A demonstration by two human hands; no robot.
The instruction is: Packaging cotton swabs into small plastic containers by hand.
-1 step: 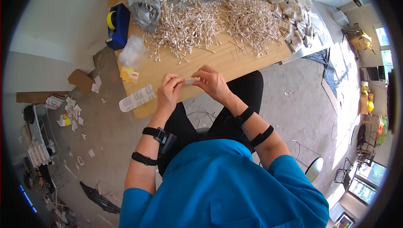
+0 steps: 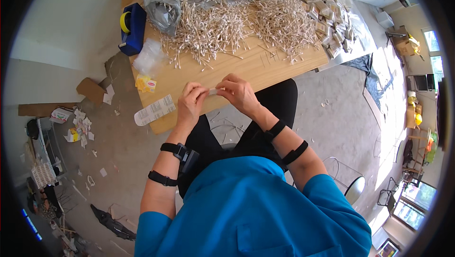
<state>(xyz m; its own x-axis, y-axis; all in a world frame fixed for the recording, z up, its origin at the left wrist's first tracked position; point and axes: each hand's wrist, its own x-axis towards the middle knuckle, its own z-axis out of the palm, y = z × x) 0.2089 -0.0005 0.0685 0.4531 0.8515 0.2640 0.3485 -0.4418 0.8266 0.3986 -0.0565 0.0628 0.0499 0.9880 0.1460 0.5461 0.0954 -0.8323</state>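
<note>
At the table's near edge, my left hand (image 2: 190,104) and my right hand (image 2: 238,95) pinch a small whitish packet (image 2: 213,91) from its two ends. Fingertips cover much of it, so I cannot make out its contents. Just left of my left hand lies a white sheet of printed labels (image 2: 155,110), rounded at one end. Beyond my hands spreads a large loose heap of cotton swabs (image 2: 208,32) on the wooden table (image 2: 189,78).
A blue tape dispenser (image 2: 135,29) with yellow tape stands at the table's left edge, near crumpled clear plastic bags (image 2: 150,58) and yellow cards (image 2: 146,84). A grey plastic bag (image 2: 161,1) lies at the back. Small packed boxes (image 2: 327,13) pile up at the far right.
</note>
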